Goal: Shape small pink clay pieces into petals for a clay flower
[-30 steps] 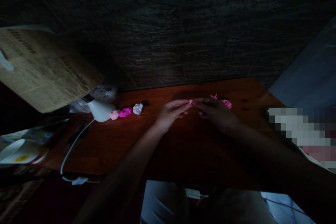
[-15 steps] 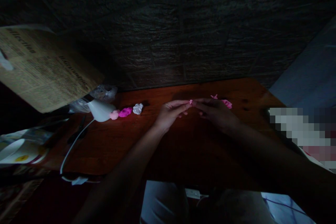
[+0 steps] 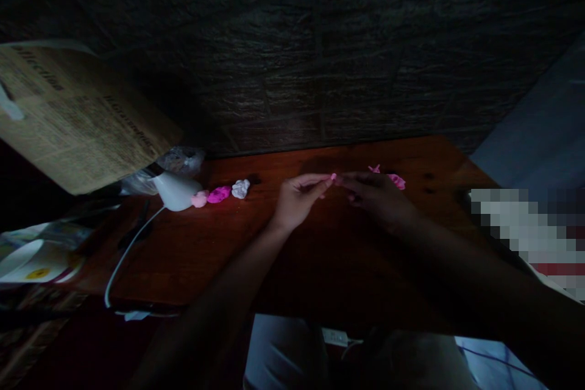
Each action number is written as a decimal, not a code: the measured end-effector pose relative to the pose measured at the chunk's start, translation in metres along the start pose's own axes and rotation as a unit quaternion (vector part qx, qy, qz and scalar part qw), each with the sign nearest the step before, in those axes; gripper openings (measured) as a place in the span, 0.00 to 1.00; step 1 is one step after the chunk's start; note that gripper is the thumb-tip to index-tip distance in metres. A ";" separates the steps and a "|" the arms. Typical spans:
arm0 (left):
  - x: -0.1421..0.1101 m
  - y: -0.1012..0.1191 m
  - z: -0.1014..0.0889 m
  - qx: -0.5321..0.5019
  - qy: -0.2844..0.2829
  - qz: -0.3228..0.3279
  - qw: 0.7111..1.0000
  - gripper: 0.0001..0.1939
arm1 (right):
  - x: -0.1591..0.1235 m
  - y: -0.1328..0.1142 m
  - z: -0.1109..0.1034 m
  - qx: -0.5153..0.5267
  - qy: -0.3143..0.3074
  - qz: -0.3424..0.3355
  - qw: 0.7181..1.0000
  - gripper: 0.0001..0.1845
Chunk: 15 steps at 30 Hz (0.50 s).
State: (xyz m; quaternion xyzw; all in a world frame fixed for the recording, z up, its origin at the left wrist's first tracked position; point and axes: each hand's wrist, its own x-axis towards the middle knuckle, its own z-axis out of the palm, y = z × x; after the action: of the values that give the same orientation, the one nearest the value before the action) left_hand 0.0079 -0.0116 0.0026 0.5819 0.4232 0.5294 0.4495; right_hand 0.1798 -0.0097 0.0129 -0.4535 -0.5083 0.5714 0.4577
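Between the fingertips of my two hands is a small piece of pink modelling clay (image 3: pixel 334 177). My left hand (image 3: pixel 296 198) pinches it with thumb and forefinger. From the other side, my right hand (image 3: pixel 377 195) closes its fingertips on the same piece; its lower fingers are in shadow. Just beyond my right hand lie a thin, branching pink clay piece (image 3: pixel 375 169) and a flat pink clay lump (image 3: pixel 397 181), both partly hidden by it. To the left, a pale pink lump (image 3: pixel 200 198), a magenta lump (image 3: pixel 219 194) and a white lump (image 3: pixel 240 188) sit in a row.
A white lamp-like cone (image 3: pixel 176 190) with a cable stands on the wooden table (image 3: pixel 274 161). Behind it are a printed paper bag (image 3: pixel 77 116) and clear plastic (image 3: pixel 183 160). A white cup (image 3: pixel 36 262) lies at the left edge. A dark brick wall (image 3: pixel 292 61) rises behind.
The fingers have shifted slightly around the small pink piece, and my left hand's lower fingers are more tucked in. The lumps on the table stay where they were.
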 end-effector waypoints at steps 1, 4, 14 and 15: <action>0.000 0.000 0.001 0.004 0.004 0.011 1.000 0.06 | 0.000 0.000 0.000 0.001 0.001 0.000 1.000 0.22; -0.001 -0.002 0.003 0.024 0.019 0.035 0.999 0.05 | 0.000 0.001 0.000 0.005 0.002 0.002 1.000 0.23; -0.003 -0.011 0.005 0.046 0.021 0.067 0.996 0.07 | 0.001 0.002 0.001 0.001 0.009 0.005 1.000 0.22; -0.003 -0.011 0.005 0.051 0.024 0.070 0.996 0.07 | 0.000 0.002 0.001 0.001 0.009 0.007 1.000 0.21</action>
State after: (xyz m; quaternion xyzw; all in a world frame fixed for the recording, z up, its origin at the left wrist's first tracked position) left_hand 0.0128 -0.0121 -0.0087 0.6196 0.4186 0.5509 0.3707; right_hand 0.1786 -0.0096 0.0110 -0.4612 -0.5004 0.5713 0.4588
